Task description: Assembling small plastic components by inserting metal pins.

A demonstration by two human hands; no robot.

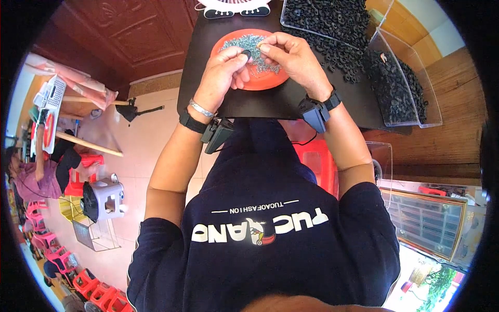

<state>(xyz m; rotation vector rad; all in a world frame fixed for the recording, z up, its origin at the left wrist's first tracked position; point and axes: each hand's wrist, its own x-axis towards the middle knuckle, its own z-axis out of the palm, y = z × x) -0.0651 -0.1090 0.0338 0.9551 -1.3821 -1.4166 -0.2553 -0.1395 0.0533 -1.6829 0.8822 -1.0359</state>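
Note:
Above a round orange-red plate (218, 50), my left hand (224, 70) pinches a small round black part (246, 53) between thumb and forefinger. Just to its right, my right hand (292, 54) is closed in a pinch, with a small yellowish piece (260, 46) at the fingertips; its kind is too small to tell. The two pinches are close together but apart. Many small shiny metal pieces (241, 42) lie spread over the plate beneath my hands. Each of my wrists carries a black strapped device.
Loose black parts (347, 65) are heaped on the dark table (200, 67) right of the plate. Two clear bins of black parts, a far bin (325, 15) and a right bin (400, 83), stand beside them. At far left, another person (39, 177) sits near red stools (78, 184).

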